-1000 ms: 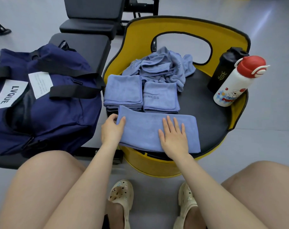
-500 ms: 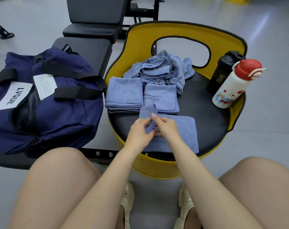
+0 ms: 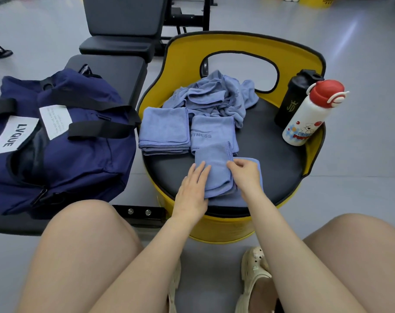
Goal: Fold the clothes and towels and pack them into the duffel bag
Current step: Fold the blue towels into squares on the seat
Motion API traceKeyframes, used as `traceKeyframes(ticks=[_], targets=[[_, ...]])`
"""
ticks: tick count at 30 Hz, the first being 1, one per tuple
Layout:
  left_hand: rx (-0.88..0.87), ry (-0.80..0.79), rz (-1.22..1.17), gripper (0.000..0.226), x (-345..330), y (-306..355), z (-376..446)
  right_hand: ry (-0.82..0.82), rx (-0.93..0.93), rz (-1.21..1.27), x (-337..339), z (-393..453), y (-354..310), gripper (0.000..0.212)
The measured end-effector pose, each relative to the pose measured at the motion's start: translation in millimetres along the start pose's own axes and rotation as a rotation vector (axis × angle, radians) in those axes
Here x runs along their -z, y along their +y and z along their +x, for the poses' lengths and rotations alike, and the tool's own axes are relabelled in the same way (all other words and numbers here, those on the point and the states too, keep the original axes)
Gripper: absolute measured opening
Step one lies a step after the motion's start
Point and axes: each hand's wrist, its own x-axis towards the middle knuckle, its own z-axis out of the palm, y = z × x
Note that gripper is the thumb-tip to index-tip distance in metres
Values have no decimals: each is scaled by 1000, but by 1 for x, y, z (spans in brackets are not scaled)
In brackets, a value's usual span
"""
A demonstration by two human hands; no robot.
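The blue towel (image 3: 215, 170) lies folded double, its top layer smooth beneath the flat, released left hand (image 3: 192, 188); the right hand (image 3: 246, 175) pinches its right edge.

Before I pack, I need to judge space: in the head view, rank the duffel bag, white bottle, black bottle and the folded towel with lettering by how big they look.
1. duffel bag, by far.
2. folded towel with lettering.
3 and 4. white bottle and black bottle: unsure, the white one hides part of the black.
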Motion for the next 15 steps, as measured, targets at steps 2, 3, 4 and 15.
traceKeyframes(ticks=[2, 3, 4, 15], targets=[[-21, -4, -15, 76, -3, 7, 2, 42, -7, -54, 14, -1, 3, 36], [-29, -10, -11, 76, -4, 9, 3, 63, -9, -71, 22, -2, 4, 38], [-36, -20, -3, 75, -6, 11, 4, 82, -10, -79, 28, -2, 7, 40], [-156, -135, 214, 77, -26, 21, 11, 204, -39, -158, 58, -2, 26, 23]])
